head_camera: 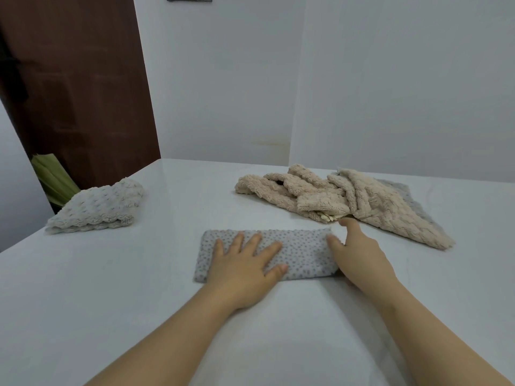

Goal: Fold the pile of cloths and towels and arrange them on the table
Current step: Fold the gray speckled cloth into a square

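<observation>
White tabletop (pixel 111 288): folded dotted grey cloth (pixel 301 254) near centre, folded pale towel (pixel 97 207) left, unfolded beige towels (pixel 348 199) over a grey cloth (pixel 401 190) right.

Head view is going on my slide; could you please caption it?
Left hand presses flat on a folded grey dotted cloth, right hand at its end; beige towels lie unfolded.

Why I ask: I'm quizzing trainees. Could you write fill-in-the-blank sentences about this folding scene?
The dotted cloth under the flat left hand is ____ in colour.
The right hand touches the dotted cloth's ____ end.
The folded white cloth sits near the table's ____ edge.
Missing words: grey; right; left.
</observation>
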Demonstrator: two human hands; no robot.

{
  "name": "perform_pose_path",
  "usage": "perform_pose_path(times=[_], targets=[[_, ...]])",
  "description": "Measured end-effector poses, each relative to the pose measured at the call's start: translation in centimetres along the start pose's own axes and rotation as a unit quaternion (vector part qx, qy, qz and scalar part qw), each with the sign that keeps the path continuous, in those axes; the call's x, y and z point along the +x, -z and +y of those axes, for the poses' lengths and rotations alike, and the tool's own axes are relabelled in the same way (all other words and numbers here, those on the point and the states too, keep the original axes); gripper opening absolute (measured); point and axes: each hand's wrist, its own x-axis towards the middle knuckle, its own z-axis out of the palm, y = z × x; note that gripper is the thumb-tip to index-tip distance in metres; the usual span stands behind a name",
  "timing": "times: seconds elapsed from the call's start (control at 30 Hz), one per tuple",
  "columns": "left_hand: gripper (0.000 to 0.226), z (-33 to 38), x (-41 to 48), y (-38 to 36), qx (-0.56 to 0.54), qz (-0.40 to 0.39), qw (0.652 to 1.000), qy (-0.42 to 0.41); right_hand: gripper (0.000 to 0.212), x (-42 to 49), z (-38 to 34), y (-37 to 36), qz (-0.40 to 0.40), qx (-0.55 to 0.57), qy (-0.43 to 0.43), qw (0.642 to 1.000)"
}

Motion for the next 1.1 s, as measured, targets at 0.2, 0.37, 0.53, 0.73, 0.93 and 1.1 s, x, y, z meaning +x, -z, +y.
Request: perform_pose_path(times=[0.2, 0.37, 0.53, 0.73, 0.93, 1.1], targets=[[0.057, 0.2, -0.1, 0.2, 0.018, -0.020, 1.000, 0.010, 0.046, 0.2, 0.0, -0.2, -0.052, -0.056, 0.000, 0.997], [0.059, 2.4, 0.1, -0.3, 0.008, -0.002, 0.999, 0.034, 0.041, 0.5, 0.7, -0.1, 0.001, -0.062, -0.004, 0.998], [0.060, 3.1, 0.4, -0.6, -0.009, 0.022, 0.999, 0.036, 0.044, 0.2, 1.1, 0.5, 0.024, -0.046, -0.054, 0.997], [0.060, 3.0, 0.6, -0.6, 0.018, 0.022, 1.000, -0.005, 0.018, 0.5, 1.4, 1.6, -0.023, -0.030, -0.100, 0.994], [0.058, 2.9, 0.0, -0.3, -0.064, 0.124, 0.990, -0.013, 0.022, 0.9, 1.4, 1.3, 0.051, 0.069, -0.093, 0.992], [0.033, 0.9, -0.2, 2.0, -0.439, 0.233, 0.863, 0.093, 0.018, 0.7, 0.2, 0.7, 0.112, 0.102, -0.045, 0.988]])
